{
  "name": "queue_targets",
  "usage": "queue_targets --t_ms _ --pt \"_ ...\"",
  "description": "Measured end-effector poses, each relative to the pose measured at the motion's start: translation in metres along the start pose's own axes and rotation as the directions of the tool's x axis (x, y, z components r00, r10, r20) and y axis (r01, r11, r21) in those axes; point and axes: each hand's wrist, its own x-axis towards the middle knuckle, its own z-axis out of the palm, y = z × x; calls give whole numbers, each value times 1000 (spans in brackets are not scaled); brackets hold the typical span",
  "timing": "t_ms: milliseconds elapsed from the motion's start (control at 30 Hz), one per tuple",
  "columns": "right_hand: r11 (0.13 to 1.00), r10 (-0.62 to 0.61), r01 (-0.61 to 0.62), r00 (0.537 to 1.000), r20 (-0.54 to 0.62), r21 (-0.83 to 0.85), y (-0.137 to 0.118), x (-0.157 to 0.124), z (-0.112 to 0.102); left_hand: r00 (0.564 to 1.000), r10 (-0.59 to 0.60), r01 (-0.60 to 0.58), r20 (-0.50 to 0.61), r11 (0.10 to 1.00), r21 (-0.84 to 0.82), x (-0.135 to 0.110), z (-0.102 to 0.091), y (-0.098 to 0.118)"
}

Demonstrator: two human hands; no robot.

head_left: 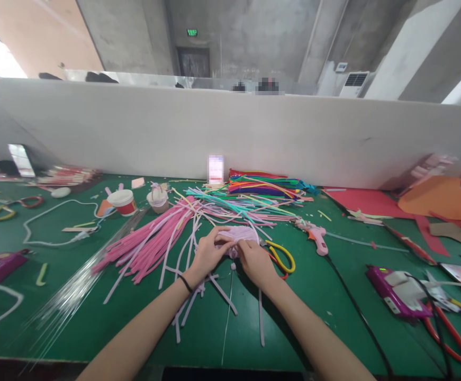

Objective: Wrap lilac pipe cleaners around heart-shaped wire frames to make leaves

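Between my left hand (pixel 206 253) and my right hand (pixel 257 262) is a shape of lilac pipe cleaners (pixel 243 232), held over the middle of the green table. Both hands have their fingers bent and closed on it, fingertips close together; part of it is hidden behind them. A thin wire (pixel 227 324) runs from below the shape toward the table's front edge. Loose lilac pipe cleaners (pixel 225 297) lie under and around my wrists. To the left spreads a bundle of pink pipe cleaners (pixel 154 241). Yellow-and-red-handled scissors (pixel 285 257) rest just right of my right hand.
Coloured pipe cleaners (pixel 265 185) and a propped phone (pixel 216 169) stand at the back by the partition. Rightward lie a pink glue gun (pixel 318 239) with its black cord and a purple power strip (pixel 392 307). Clear thin rods (pixel 79 286) and a paper cup (pixel 123 202) are left.
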Motion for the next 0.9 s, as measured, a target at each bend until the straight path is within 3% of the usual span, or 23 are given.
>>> queue_targets --t_ms 400,567,700,900 --pt "997 -17 19 999 -28 76 -1 0 -2 1000 -9 9 -3 999 -35 0 0 -1" --pt "967 -8 28 997 -82 253 1 0 -3 1000 -13 13 1 999 -31 0 0 1" --pt "925 83 -41 992 -96 377 5 1 -1 1000 5 -5 -4 999 -38 0 -1 3" --pt "913 162 -135 986 -39 384 5 1 2 1000 30 -29 7 998 -63 0 0 3"
